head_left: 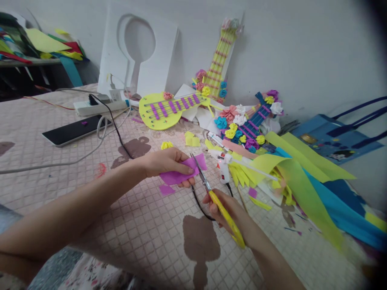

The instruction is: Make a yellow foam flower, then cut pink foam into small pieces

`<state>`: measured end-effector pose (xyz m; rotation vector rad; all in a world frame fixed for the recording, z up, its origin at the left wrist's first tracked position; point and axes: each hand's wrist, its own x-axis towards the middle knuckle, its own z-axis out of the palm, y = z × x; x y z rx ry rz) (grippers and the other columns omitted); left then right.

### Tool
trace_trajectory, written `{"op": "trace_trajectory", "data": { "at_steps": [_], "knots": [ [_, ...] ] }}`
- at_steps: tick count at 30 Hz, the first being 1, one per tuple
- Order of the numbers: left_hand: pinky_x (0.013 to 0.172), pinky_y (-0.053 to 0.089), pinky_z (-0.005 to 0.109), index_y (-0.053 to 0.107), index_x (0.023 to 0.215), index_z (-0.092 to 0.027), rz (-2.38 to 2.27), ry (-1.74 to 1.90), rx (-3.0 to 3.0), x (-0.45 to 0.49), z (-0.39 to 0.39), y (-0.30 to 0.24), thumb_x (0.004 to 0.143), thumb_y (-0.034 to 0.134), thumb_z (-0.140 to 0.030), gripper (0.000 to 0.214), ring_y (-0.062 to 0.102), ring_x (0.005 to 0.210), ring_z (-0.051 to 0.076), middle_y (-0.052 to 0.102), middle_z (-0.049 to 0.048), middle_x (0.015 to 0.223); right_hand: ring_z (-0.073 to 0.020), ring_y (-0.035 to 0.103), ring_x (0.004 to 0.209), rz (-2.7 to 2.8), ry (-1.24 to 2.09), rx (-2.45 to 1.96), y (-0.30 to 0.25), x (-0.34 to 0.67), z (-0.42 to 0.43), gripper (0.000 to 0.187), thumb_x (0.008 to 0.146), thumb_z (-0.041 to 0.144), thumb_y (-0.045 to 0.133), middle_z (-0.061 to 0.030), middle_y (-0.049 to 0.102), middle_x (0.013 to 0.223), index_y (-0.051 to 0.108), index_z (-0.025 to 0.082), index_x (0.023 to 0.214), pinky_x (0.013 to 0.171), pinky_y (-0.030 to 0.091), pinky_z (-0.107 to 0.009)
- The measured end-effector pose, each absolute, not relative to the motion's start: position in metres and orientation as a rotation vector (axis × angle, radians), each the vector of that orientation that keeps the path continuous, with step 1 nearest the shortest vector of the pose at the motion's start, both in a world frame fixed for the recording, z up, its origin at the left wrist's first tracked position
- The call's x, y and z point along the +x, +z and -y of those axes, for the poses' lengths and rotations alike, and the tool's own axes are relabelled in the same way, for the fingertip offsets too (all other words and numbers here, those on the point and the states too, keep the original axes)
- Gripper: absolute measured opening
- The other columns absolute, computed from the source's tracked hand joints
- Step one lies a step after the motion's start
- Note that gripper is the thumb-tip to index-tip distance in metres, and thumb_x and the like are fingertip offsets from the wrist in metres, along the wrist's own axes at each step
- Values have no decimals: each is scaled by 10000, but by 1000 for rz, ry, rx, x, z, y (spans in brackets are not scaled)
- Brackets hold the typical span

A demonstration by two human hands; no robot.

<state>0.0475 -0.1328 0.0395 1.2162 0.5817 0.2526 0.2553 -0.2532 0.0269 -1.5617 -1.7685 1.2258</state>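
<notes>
My left hand (173,165) pinches a piece of purple crepe paper (175,176) between thumb and fingers, above the quilted tabletop. In my right hand (225,207) is a pair of scissors (223,213) with yellow handles, its metal blades reaching across the purple paper near my left thumb. Below the held paper lies a small purple scrap (167,189). A white hot glue gun (223,167) rests just beyond the scissors. Yellow paper squares (192,139) and a crumpled yellow paper flower (166,145) lie past my left hand.
A yellow paper guitar (160,112) and a blue one (254,123) with paper flowers stand at the back. A phone (75,129), power strip (99,106) and cables lie left. Crepe paper strips (302,185) and a blue bag (332,137) are at right.
</notes>
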Motion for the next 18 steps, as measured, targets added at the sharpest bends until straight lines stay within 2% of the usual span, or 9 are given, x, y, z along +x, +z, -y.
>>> {"op": "trace_trajectory", "data": {
  "at_steps": [11, 15, 18],
  "knots": [
    [655, 539, 194, 699, 803, -153, -587, 244, 1251, 47, 130, 37, 753, 694, -274, 131, 682, 663, 115, 728, 45, 756, -81, 390, 468, 1714, 1248, -1649, 11, 263, 252, 322, 794, 520, 567, 44, 427, 602, 498, 207, 766, 385, 330, -189],
    [607, 520, 161, 663, 845, -161, -571, 226, 1290, 51, 136, 32, 785, 659, -256, 112, 676, 632, 97, 723, 29, 757, -78, 373, 433, 1597, 1217, -1653, 12, 258, 249, 382, 748, 579, 582, 45, 440, 578, 496, 206, 766, 359, 313, -197],
    [581, 518, 172, 608, 852, -155, -551, 207, 1333, 59, 146, 25, 778, 669, -271, 151, 684, 624, 116, 719, 36, 759, -75, 388, 437, 1462, 1216, -1605, 15, 253, 248, 441, 693, 614, 606, 17, 519, 627, 500, 197, 787, 358, 318, -199]
  ]
}}
